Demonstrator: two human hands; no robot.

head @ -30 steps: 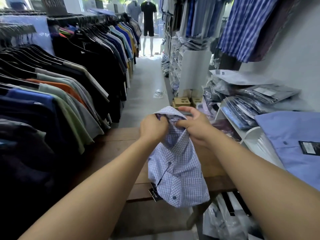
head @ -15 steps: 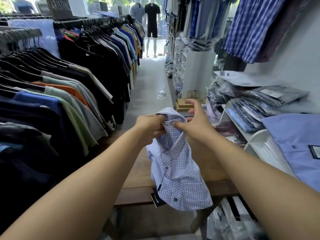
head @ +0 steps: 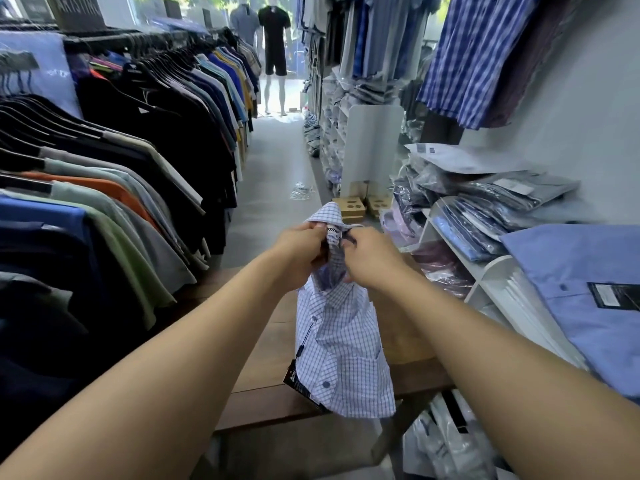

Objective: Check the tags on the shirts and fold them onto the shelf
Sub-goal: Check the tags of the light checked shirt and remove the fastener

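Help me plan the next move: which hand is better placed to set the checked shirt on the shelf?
Right hand, probably: it pinches the checked shirt by the collar, nearer the white shelf; the left hand is farther.

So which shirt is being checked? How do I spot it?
Find the wooden table in the aisle between the clothes rack and the white shelves. Above it, the left hand and right hand hold one shirt by its collar. It is white with small blue checks, unlike the plain blue shirt on the shelf.
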